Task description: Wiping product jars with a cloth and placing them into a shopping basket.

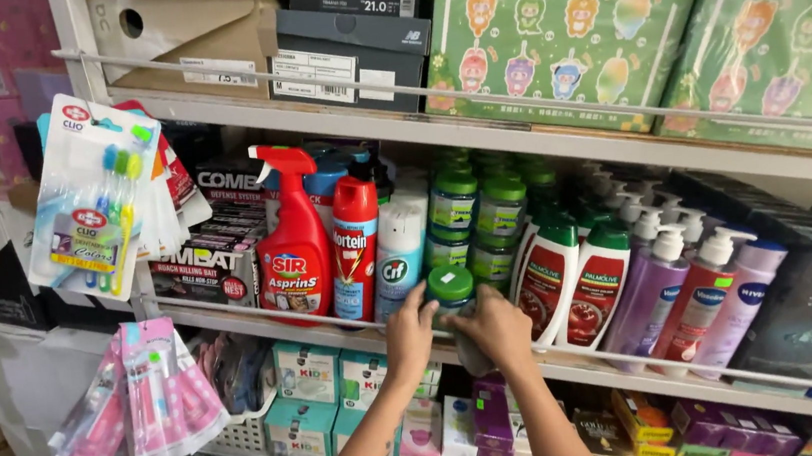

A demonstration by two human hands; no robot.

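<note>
Both my hands reach up to the middle shelf (642, 364) of a shop rack. My left hand (409, 333) and my right hand (497, 329) wrap around a small jar with a green lid (450, 286) at the shelf's front edge. Behind it stand several more green-lidded jars (480, 215). To the left are a pale spray can (397, 254), a red aerosol can (355, 248) and a red trigger spray bottle (293, 245). To the right stand white and red bottles with green caps (572, 281).
Purple and pink pump lotion bottles (694, 288) fill the right of the shelf. Shoe boxes (347, 53) and green illustrated boxes (565, 20) sit on the shelf above. Toothbrush packs (97, 205) hang at left, pink packs (148, 401) below. Small boxes (308, 394) line the lower shelf.
</note>
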